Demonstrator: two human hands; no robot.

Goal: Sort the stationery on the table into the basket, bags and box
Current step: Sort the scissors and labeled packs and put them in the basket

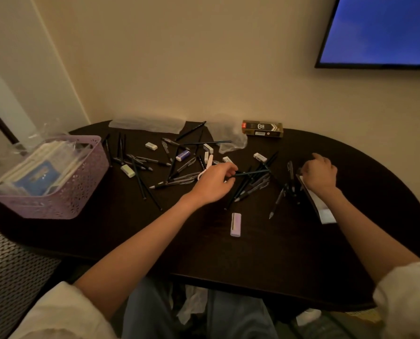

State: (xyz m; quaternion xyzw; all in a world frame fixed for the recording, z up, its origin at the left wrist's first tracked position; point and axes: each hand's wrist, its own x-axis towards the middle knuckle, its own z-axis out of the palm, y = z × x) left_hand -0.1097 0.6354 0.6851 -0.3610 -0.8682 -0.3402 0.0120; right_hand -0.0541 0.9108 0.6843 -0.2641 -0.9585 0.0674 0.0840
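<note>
Our left hand (pixel 215 180) pinches a dark pencil (pixel 251 172) above the scattered pens (pixel 253 184) mid-counter (pixel 265 253). Our right hand (pixel 319 173), fingers curled, grips a bundle of pens (pixel 290 189). The lilac basket (pixel 81 187) stands far left, the box (pixel 262 128) at the rear.

A dark wooden table (pixel 265 253) with a rounded end fills the middle of the room, pushed against a plain cream wall (pixel 204 69). High on that wall, up and to the right of the right hand, hangs a flat screen (pixel 385 30) glowing blue (the brightest thing here; the light is otherwise dim and warm). Down to the left of the left hand sits a woven, textured seat (pixel 11 272). A pale door frame (pixel 15 77) stands at far left.
</note>
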